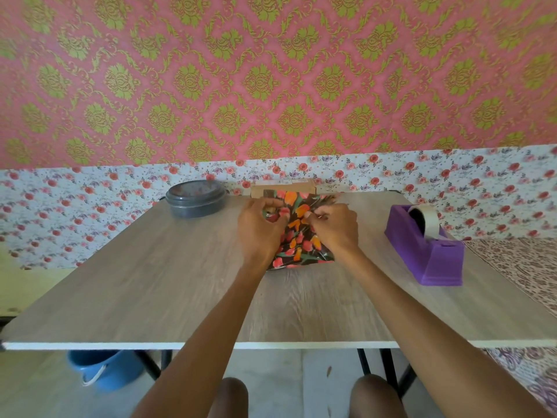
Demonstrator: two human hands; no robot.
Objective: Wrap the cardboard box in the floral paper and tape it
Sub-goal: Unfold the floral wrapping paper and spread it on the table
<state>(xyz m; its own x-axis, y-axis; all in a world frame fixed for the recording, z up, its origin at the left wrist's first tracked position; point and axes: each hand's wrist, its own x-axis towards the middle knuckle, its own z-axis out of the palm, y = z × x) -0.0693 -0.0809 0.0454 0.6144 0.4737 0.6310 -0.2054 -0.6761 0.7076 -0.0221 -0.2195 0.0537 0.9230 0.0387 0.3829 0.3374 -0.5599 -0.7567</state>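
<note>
A: Where is the cardboard box (283, 186)?

B: At the far middle of the worktop (180, 285), mostly under the floral paper (301, 236). Only its bare far end shows past the paper's edge.

A: And the hands?

B: Both are on top of the wrapped part. The left hand (259, 227) has its fingers (278, 211) curled tight, pinching the floral paper at the top. The right hand (334, 226) sits just beside it, fingers (310, 217) narrowed onto the paper too. Whether a bit of tape is between them I cannot tell; it is too small and blurred.

A: Any containers?

B: A round grey container (195, 198) with its lid on stands at the far left of the worktop, well apart from the box. Its contents are hidden. Under the worktop, a blue bucket (105, 369) stands on the floor, its top cut off by the worktop's edge.

A: What else is around?

B: A purple tape dispenser (428, 251) with a roll of tape stands to the right, apart from the hands. Nothing lies between it and the box. The near side of the floral paper is partly hidden by the wrists. Two knees show at the bottom edge, cut off.
</note>
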